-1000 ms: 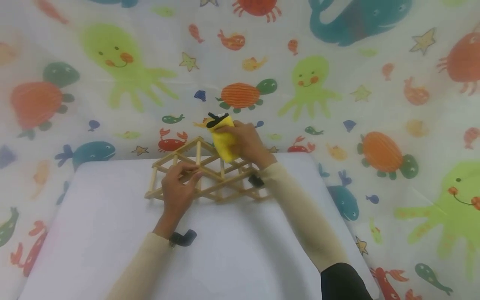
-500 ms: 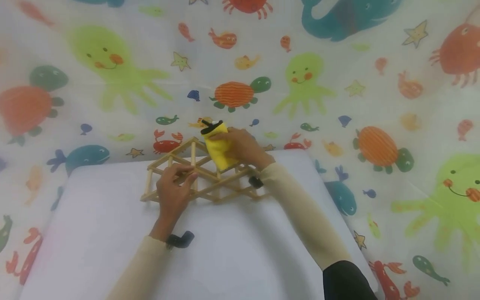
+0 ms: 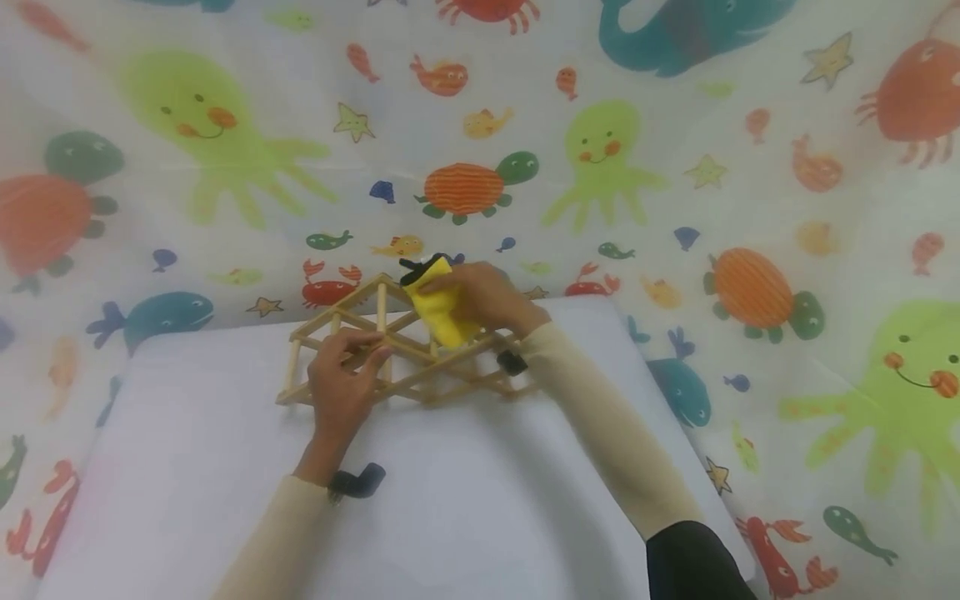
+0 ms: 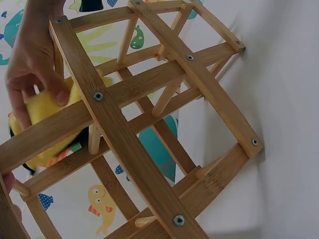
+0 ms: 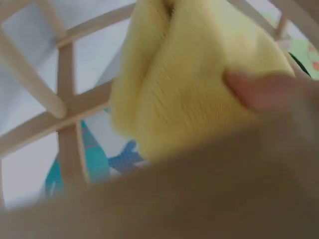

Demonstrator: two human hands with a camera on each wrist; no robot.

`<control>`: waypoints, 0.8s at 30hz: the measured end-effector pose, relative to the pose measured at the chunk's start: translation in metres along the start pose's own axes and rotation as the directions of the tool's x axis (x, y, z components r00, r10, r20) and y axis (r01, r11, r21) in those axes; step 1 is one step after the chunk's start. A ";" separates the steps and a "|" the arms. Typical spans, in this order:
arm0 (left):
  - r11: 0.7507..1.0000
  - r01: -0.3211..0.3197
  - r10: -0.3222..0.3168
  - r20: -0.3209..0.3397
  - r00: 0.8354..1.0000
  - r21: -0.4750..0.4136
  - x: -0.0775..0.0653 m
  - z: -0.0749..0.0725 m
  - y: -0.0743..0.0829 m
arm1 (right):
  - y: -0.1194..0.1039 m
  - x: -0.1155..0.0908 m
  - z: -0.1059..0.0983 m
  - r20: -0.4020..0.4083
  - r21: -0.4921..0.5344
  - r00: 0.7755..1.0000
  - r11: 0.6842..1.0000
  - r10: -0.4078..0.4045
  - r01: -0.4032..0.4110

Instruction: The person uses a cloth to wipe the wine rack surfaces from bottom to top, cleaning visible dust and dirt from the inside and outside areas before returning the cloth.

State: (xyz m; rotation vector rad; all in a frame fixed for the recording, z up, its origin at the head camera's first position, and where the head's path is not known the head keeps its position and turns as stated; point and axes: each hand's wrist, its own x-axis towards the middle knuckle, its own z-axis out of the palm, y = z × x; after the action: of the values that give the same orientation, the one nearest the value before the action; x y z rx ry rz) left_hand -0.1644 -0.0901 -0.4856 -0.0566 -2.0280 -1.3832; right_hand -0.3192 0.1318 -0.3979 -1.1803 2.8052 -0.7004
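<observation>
A wooden lattice rack [image 3: 382, 308] of crossed slats and round dowels stands at the back of the table. My left hand [image 3: 341, 387] grips its front left part, thumb and fingers closed round the wood. In my right hand [image 3: 491, 296] is a bunched, fuzzy yellow cloth [image 3: 438, 317] with a black edge. The cloth lies against the rack's upper middle. Through the slats in the left wrist view, the right hand's fingers pinch the cloth [image 4: 47, 112]. A blurred slat covers the lower right wrist view, where the thumb [image 5: 269, 92] presses on the cloth.
The white table [image 3: 450, 500] extends in front of the rack. Behind it hangs a curtain [image 3: 300, 208] printed with sea animals. Black wrist devices [image 3: 358, 481] sit on both wrists.
My right hand has brought the yellow cloth down along the rack's upper middle. The left hand keeps its grip on the rack. The head view has shifted slightly.
</observation>
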 end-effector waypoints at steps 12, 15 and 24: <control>1.000 0.000 0.000 -0.003 1.000 -0.023 -0.001 0.001 0.003 | 0.024 -0.038 -0.040 -0.632 0.334 0.755 0.940 0.173 0.065; 1.000 -0.007 0.007 -0.015 1.000 -0.015 -0.001 0.001 0.004 | 0.037 -0.050 -0.036 -0.637 0.365 0.737 0.930 0.226 0.031; 1.000 -0.008 0.008 -0.015 1.000 -0.027 -0.002 0.002 0.002 | 0.071 -0.074 -0.008 -0.489 0.532 0.757 0.836 0.434 -0.136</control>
State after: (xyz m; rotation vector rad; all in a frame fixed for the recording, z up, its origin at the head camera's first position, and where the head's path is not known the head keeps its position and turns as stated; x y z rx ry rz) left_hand -0.1627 -0.0867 -0.4854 -0.0659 -1.9950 -1.4025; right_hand -0.3160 0.2287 -0.4309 -0.4486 2.8547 -1.8544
